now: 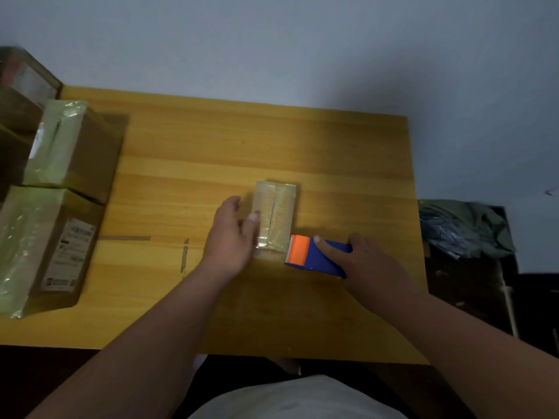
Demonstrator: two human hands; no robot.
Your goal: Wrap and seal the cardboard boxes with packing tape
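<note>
Close to the camera there is a white shirt (299,397) at the bottom, and two bare arms reach out from it over a yellow wooden table (332,152).

The left hand (231,237) rests against the left side of a small box (276,217). Its fingers (233,204) are straight and close together along the side of the box, and the thumb (252,225) lies on top of the box near its left edge. The hand is not curled round the box.

The right hand (370,261) holds a blue tape holder (317,257) with an orange front. The pointing finger lies straight along the top of the holder, and the other fingers are curled round its far side. The orange front sits just beside the near right corner of the small box. I cannot tell if it touches the box.

The small box lies flat near the middle of the table. It is covered in shiny clear tape, and a line runs down the middle of its top.

Two short strips of tape (184,257) are stuck on the table to the left of the left hand.

On the left side of the table is a big brown box (48,249) with a white label and shiny tape on it. Behind it is another taped box (72,149). More boxes stand farther back in the left corner, but they are blurry.

To the right of the table is a dark stand with a crumpled grey cloth (465,228) on it. Behind everything is a plain pale wall (272,40).
</note>
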